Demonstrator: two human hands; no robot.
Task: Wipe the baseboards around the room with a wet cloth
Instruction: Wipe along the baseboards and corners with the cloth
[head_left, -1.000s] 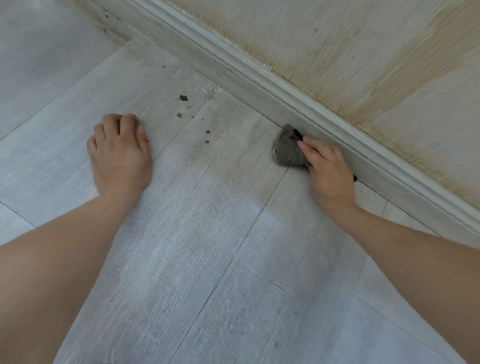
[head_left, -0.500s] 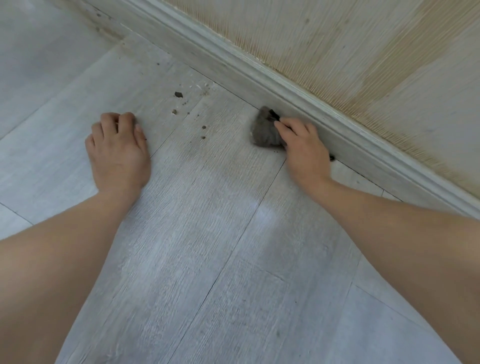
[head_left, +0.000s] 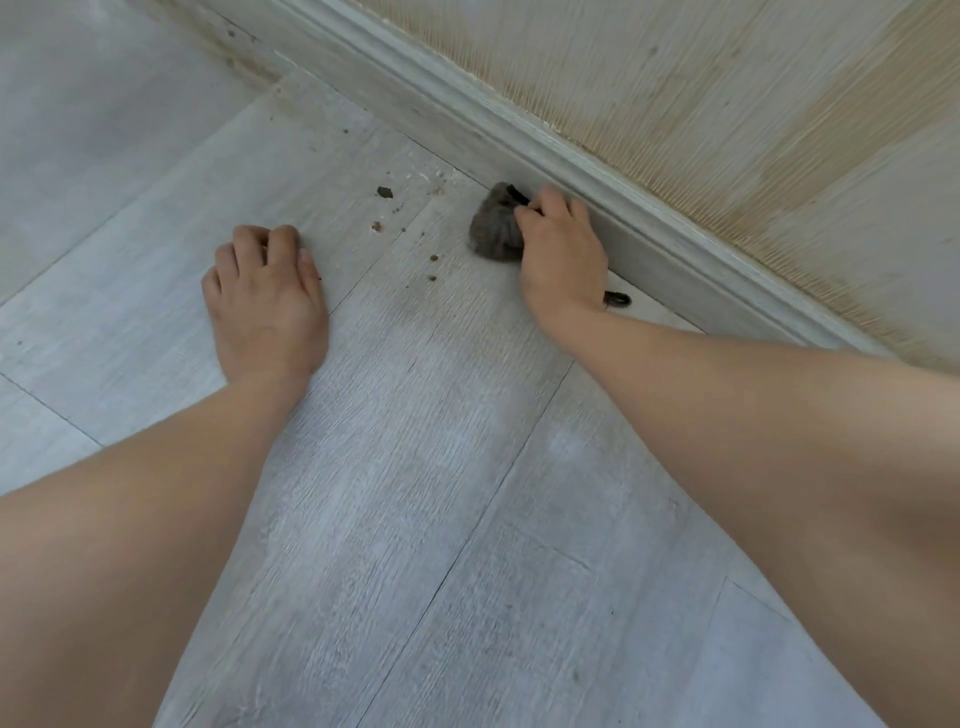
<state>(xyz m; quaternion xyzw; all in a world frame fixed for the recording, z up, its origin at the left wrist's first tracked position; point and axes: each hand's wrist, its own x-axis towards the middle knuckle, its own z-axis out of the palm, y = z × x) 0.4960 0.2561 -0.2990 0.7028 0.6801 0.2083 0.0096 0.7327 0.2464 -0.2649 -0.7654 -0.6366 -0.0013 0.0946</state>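
Head view looks down on a pale grey plank floor running up to a yellowed, streaked wall. Along the foot of that wall lies the white moulded baseboard. Left hand presses on the floor, fingers curled under, holding nothing. Right hand grips a bunched grey cloth where floor meets baseboard, the cloth touching the baseboard's lower face. Dark crumbs are scattered on the floor between the hands.
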